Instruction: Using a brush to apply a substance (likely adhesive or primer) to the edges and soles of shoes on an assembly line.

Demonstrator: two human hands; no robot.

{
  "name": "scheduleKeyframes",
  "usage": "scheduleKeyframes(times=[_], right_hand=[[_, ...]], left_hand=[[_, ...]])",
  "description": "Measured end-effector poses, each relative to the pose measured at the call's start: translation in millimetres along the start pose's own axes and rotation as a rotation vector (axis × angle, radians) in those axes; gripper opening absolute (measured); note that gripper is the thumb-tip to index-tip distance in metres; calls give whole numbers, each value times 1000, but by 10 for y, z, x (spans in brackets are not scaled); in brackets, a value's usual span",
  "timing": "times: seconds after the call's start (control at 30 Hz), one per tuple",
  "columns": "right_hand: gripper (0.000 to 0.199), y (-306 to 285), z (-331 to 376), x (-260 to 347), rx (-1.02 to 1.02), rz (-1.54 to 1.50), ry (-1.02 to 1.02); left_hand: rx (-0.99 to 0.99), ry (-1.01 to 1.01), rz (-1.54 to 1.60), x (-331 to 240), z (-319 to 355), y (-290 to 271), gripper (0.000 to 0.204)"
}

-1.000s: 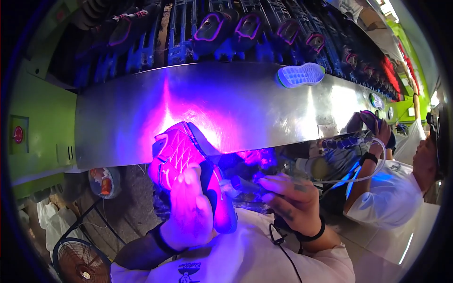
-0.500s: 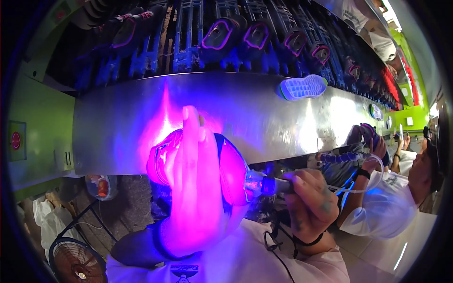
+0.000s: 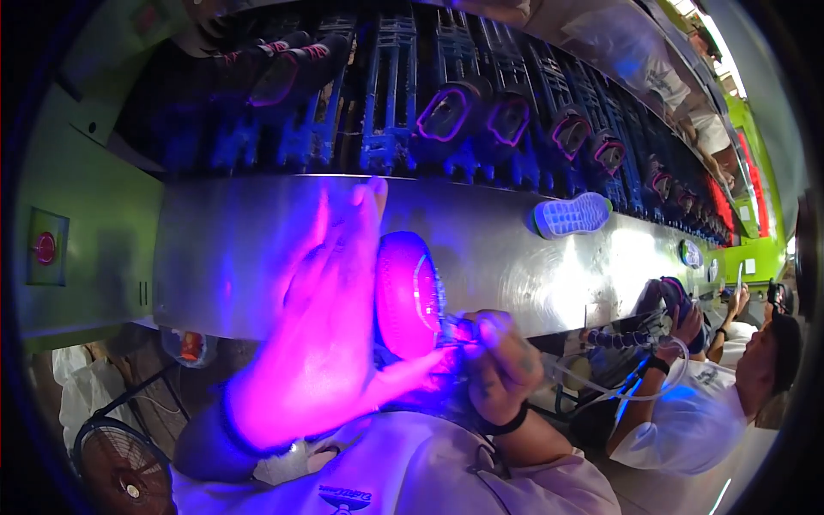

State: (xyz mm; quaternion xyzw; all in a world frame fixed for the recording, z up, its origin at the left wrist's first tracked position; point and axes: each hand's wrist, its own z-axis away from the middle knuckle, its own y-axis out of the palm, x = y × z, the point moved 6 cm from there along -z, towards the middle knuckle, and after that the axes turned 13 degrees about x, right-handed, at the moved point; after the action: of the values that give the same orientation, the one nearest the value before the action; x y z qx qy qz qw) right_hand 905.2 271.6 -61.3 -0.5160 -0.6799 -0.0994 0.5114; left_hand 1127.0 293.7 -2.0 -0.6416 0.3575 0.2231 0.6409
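Note:
A shoe point(image 3: 405, 296), glowing pink and violet under the coloured light, is upright in front of me with its rounded end to the right. My left hand point(image 3: 322, 335) grips it from the left, long fingers stretched over its side and thumb beneath. The hand hides much of the shoe. Between the fingers of my right hand point(image 3: 505, 365) is a small brush point(image 3: 459, 331), its tip against or very close to the shoe's lower right edge. A thin clear hose point(image 3: 592, 393) runs off to the right from near this hand.
A metal ledge point(image 3: 232, 257) spans the front, with a pale shoe sole point(image 3: 573, 215) on it. Beyond it stand racks point(image 3: 390, 103) carrying several dark shoes point(image 3: 445, 112). A co-worker point(image 3: 687, 412) works at the right. At lower left is a fan point(image 3: 124, 468).
The shoe has turned in my left hand, showing its rounded end more fully. My right hand and the brush have moved left and closer in. The view has shifted slightly.

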Motion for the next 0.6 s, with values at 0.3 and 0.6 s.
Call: scheduleKeyframes(times=[0.3, 0.6], right_hand=[[32, -40, -181, 236, 114, 3, 397], [34, -187, -353, 602, 176, 5, 346]], left_hand=[[241, 34, 137, 634, 618, 220, 122], [353, 102, 244, 240, 1027, 512, 127]])
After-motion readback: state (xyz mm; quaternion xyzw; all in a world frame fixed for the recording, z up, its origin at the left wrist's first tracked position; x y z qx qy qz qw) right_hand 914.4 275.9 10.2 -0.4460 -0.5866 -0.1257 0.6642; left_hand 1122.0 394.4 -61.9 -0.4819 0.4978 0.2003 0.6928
